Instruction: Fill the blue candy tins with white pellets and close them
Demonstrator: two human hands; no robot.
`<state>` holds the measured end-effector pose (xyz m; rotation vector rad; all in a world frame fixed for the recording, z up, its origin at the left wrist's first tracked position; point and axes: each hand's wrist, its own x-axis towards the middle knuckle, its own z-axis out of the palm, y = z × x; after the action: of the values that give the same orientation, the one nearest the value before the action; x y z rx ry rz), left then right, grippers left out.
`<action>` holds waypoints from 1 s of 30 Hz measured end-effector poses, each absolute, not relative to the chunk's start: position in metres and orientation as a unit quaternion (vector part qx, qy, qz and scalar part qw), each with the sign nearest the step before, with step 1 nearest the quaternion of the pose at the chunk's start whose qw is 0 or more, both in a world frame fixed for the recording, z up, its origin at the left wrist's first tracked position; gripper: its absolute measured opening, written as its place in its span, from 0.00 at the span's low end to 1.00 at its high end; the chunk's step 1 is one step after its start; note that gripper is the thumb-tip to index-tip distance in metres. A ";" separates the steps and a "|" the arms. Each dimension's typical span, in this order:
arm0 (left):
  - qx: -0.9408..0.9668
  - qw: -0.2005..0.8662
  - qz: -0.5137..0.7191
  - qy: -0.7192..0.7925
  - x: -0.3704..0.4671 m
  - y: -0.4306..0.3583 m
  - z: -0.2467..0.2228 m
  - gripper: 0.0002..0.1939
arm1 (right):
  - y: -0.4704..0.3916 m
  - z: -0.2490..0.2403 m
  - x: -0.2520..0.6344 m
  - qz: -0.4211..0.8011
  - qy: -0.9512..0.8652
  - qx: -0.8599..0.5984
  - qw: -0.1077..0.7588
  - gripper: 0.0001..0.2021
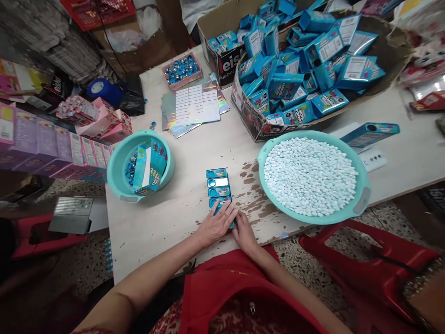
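Several small blue candy boxes stand close together in a row on the table, round holes in their tops; one shows a white label. Across the near end of the row lies my left hand, palm down, fingers stretched out flat over the boxes. My right hand is beside the row's near right corner. Its fingers are curled in and pressed together against the box side, and whatever they hold is hidden. A bit of blue box shows between the two hands.
To the right is a turquoise basin of white candies. Behind it, an open cardboard box overflows with blue cartons. A smaller turquoise bowl holds blue packs and shiny round pieces. Label sheets and a pink tray sit farther back.
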<state>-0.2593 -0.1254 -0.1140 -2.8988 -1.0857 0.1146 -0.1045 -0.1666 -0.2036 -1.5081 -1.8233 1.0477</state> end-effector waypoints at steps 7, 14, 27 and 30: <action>-0.926 -0.017 0.013 -0.377 -0.260 -0.122 -0.107 0.33 | -0.176 -0.213 -0.103 0.412 -0.654 -0.555 0.306 0.33; -0.900 -0.051 -0.041 -0.432 -0.263 -0.116 -0.113 0.43 | -0.159 -0.205 -0.091 0.494 -0.566 -0.570 0.333 0.22; -0.654 -0.081 0.012 -0.752 -0.339 0.190 -0.126 0.41 | -0.105 -0.177 -0.139 0.469 -0.568 -0.594 0.324 0.33; -0.654 -0.073 0.107 -0.746 -0.353 0.234 -0.134 0.46 | -0.110 -0.192 -0.141 0.455 -0.566 -0.603 0.330 0.32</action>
<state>-0.3528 0.2342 -0.1343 -2.1548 -2.4582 0.3530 -0.1409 -0.1101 -0.1917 -1.5782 -1.4808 1.1891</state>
